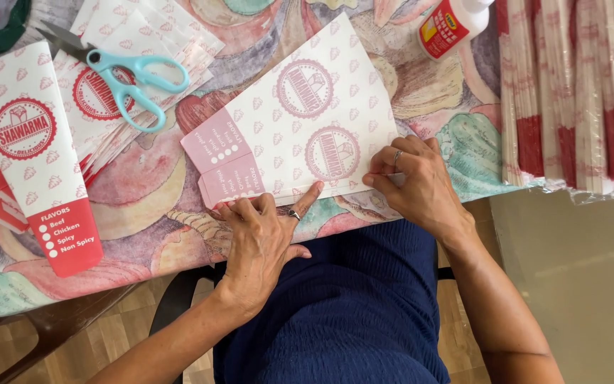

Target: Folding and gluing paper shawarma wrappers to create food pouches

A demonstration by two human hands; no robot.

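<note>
A white paper sheet (300,121) printed with pink round logos and a pink end panel lies face down on the patterned tablecloth (143,178), near the table's front edge. My left hand (261,238) presses flat on the sheet's lower edge, index finger stretched along the fold. My right hand (413,178) pinches the sheet's right lower corner, fingers curled on it. Both hands wear rings.
A folded red-and-white paper sleeve (33,153) lies at the left. Turquoise-handled scissors (126,75) rest on a stack of printed sheets (129,43). A white glue bottle with a red label (453,25) lies at the top. Bundled red-and-white wrappers (577,92) fill the right.
</note>
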